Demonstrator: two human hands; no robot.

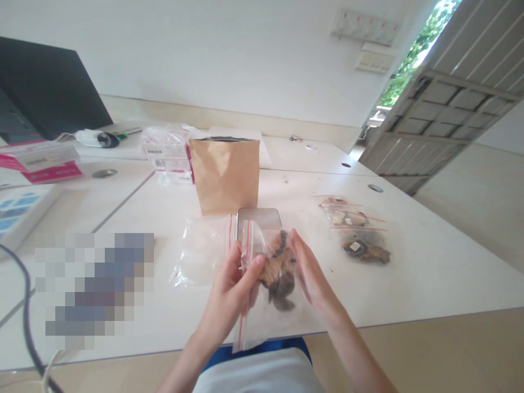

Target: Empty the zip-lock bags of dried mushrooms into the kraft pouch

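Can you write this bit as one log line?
left grip: holding zip bag | right grip: at its right side | paper bag: upright beyond | other filled bags: right

Is a clear zip bag (pixel 266 322), soft and creased, with a red-lined strip (pixel 240 335) down the left side (closed or not, too hard to tell). Contains brown dried pieces (pixel 279 281), tan and ribbed above, darker and curled below, bunched near the middle. Hangs sideways over the near edge of the table (pixel 429 262), with the strip almost upright. Is gripped beside the strip by the left hand (pixel 239 278), with thumb in front; meets the straight fingers of the right hand (pixel 310 268) opposite.
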